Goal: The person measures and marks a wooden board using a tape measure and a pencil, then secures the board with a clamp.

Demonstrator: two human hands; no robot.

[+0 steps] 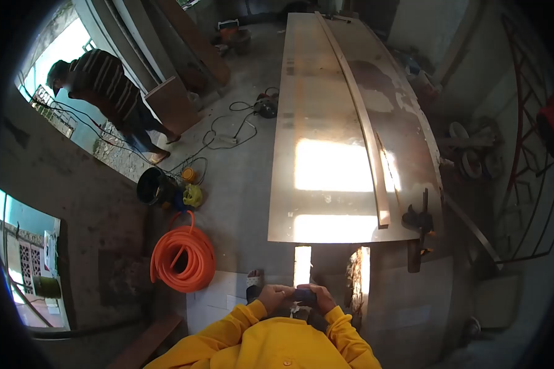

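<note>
Both hands are close together in front of my body, at the bottom middle of the head view. My right hand [323, 297] is closed around a small dark object [305, 297] whose kind I cannot make out. Just to its left, my left hand [274, 299] has its fingers curled and pressed together; what they pinch, if anything, is too small to tell. Beyond the hands lies a large flat panel [326, 114], with a long wooden strip [355, 101] along it. A dark clamp [417, 221] sits at the panel's near right corner.
A coiled orange hose [203, 273] lies on the floor at left, near a dark bucket [154, 186] and loose cables [228, 138]. Another person [108, 86] bends over in the doorway. A metal frame [520, 123] leans at right.
</note>
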